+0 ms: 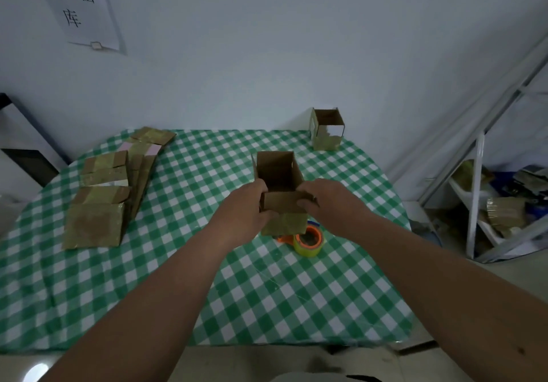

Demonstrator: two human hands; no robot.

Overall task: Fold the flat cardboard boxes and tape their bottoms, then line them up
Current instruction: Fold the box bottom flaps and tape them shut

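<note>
While both hands work centre of table, open box [280, 191] stands upright on checked cloth [189, 263], mouth up. Left hand [243, 208] grips box's left side, fingers curled round near flap. Right hand [321, 202] pinches right end of same flap, thumb on its face. Tape roll [308, 240] lies just beside box, near side, partly behind it. Pile of flat boxes [103, 197] sits well left. Second folded box [327, 129] stands at far right table edge, against wall.
</note>
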